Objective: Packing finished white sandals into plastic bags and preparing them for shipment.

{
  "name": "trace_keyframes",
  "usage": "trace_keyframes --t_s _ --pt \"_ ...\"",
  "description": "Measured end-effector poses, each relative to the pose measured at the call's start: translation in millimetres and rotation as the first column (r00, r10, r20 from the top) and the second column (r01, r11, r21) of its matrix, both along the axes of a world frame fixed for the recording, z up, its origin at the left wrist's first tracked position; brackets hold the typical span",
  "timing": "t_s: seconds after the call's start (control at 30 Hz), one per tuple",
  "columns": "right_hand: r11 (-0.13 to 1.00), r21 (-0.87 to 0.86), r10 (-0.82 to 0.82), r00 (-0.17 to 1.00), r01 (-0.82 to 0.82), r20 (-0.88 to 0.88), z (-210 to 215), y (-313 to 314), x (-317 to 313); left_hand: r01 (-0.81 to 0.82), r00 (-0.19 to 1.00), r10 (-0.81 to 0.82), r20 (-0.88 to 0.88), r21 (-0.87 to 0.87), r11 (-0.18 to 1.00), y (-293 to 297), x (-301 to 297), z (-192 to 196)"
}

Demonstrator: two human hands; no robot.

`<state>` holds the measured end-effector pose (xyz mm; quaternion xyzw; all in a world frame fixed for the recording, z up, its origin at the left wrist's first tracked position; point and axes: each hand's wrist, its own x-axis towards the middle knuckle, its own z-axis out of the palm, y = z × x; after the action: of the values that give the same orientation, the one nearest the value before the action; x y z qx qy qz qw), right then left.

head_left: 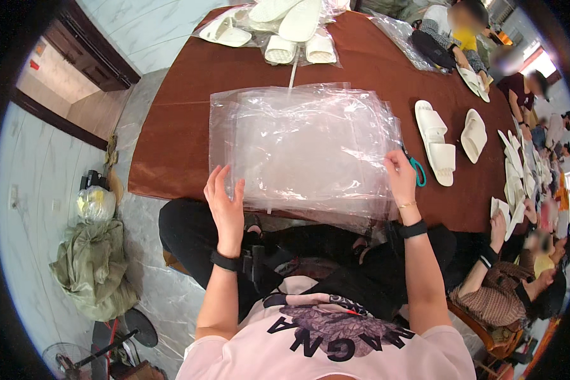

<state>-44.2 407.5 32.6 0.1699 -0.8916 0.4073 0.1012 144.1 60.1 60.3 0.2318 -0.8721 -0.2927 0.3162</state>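
A stack of clear plastic bags point(297, 145) lies flat on the brown-covered table point(171, 120) in front of me. My left hand point(226, 206) is at the lower left corner of the stack, open, with its fingers apart and nothing in them. At the right edge of the bags my right hand point(401, 177) is closed, thumb and fingers pinching the plastic there. Teal-handled scissors point(418, 172) lie just beside that hand, partly hidden by it. To their right are a pair of joined white slippers point(435, 142) and another white slipper point(474, 136).
Several white slippers point(297, 25), some in clear bags, lie at the table's far end. People work along the right side, and a nearby co-worker's hand point(498, 228) holds a white slipper point(515, 215). A green sack point(95, 269) and a fan point(69, 361) stand on the floor at left.
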Motion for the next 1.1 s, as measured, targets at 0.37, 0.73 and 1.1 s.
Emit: trace_keyframes --t_s 0.37,0.73,1.1 --pt "0.969 -0.093 0.214 0.968 -0.227 -0.130 196 5 17 0.285 0.958 -0.283 -0.051 0.029 0.958 6 -15 69" --pt "0.782 0.359 0.621 0.684 -0.509 -0.382 297 -8 53 0.588 0.611 -0.483 -0.627 -0.049 0.807 38 -129 216" --pt "0.859 -0.488 -0.325 0.903 0.157 -0.281 212 47 30 0.615 0.752 -0.080 -0.654 0.653 0.442 4 -117 193"
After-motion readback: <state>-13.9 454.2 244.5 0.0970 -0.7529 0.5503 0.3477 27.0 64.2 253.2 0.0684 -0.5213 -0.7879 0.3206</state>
